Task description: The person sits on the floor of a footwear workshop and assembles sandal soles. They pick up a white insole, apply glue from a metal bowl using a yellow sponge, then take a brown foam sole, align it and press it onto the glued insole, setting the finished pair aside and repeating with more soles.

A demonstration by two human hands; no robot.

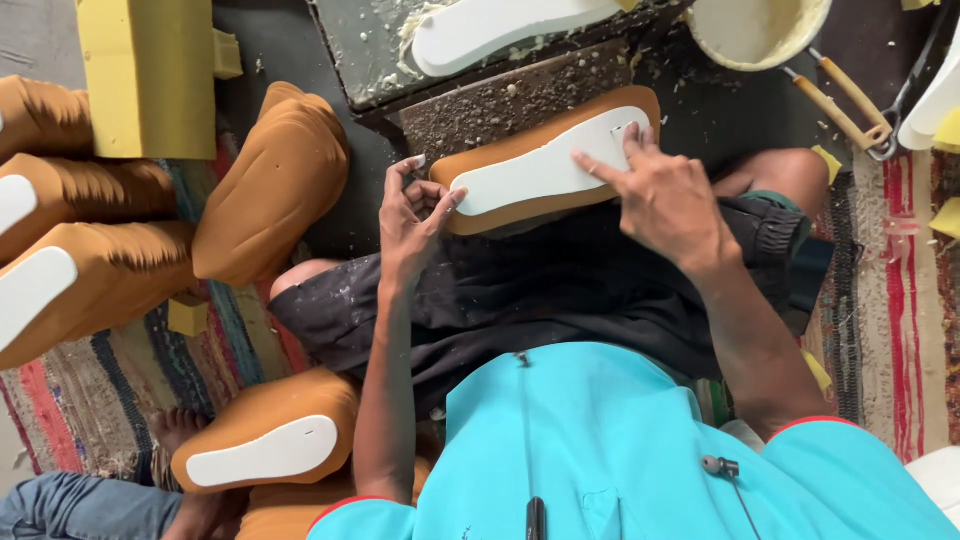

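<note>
Nearest the lens, turquoise shirt (600, 450) with a clip microphone (718, 466), then dark, paint-flecked shorts (560, 290) across the lap. Just beyond, resting on the lap edge and against a grit-covered dark board (510, 95): white foam insole (545, 170) laid on a tan fabric sole piece (620, 110), tan border showing all round it.

Left hand (410, 215) at the heel end, fingers curled, thumb and fingertips pinching the rounded edge where white meets tan. Right hand (665, 195) at the toe end, fingers spread, index and middle fingertips pressed flat on the white surface, thumb stretched along it toward the middle.

Handling, judged from the look: light, thin, bendy foam; soft enough to dent under a fingertip, likely tacky if glued, so easily shifted off-centre. Best held by the edges at heel and toe, flat pressure on the face rather than a squeeze across the middle, which would probably fold it.

Around: stacks of finished tan pieces (275, 180) to the left, more with white insoles (30, 285) at the far left, another pair (265, 440) near the left elbow. Yellow foam block (150, 70) top left. Bare white insole (500, 25) on a smeared slab at top. Cream bucket (755, 30) and yellow-handled scissors (850, 105) top right. Striped woven rug (900, 290) beneath. Bottom left, another person's foot (175, 430) and denim leg (80, 508).
</note>
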